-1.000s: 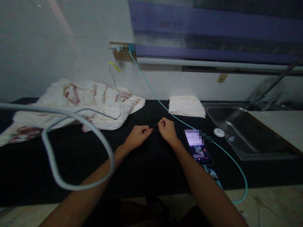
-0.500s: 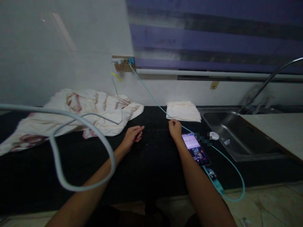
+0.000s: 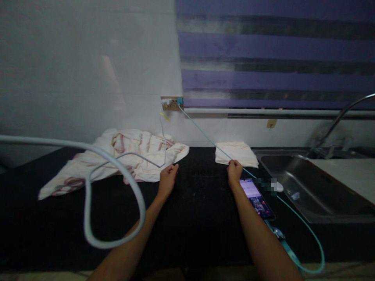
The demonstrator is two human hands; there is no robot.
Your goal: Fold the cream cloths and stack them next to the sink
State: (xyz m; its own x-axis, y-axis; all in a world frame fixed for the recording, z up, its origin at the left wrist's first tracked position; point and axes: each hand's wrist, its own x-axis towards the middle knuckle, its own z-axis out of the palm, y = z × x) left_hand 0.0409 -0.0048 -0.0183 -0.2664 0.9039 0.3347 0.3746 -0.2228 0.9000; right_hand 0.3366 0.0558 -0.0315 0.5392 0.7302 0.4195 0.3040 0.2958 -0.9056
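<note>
My left hand [image 3: 168,180] rests over the black counter [image 3: 199,218] with its fingers curled in and nothing visible in them. It is close to the right end of a crumpled pile of white cloth [image 3: 143,150] with reddish-brown patches. Farther right, my right hand [image 3: 234,171] is closed in a loose fist, with no held thing showing. Just beyond it lies a folded white cloth [image 3: 237,153]. A thin teal cable [image 3: 202,130] passes close behind that hand. Beside my right wrist a phone [image 3: 258,200] lies with its screen lit.
A grey cable [image 3: 114,242] loops across the near left view, in front of my left forearm. The teal cable runs to a wall socket [image 3: 172,103]. At right are a steel sink [image 3: 304,179], a curved faucet [image 3: 336,121] and a round white object [image 3: 277,187].
The view has tilted up, so the scene sits lower and farther right. My left hand has turned, its fingers pointing more away from me. The right hand stays closed near the folded cloth.
</note>
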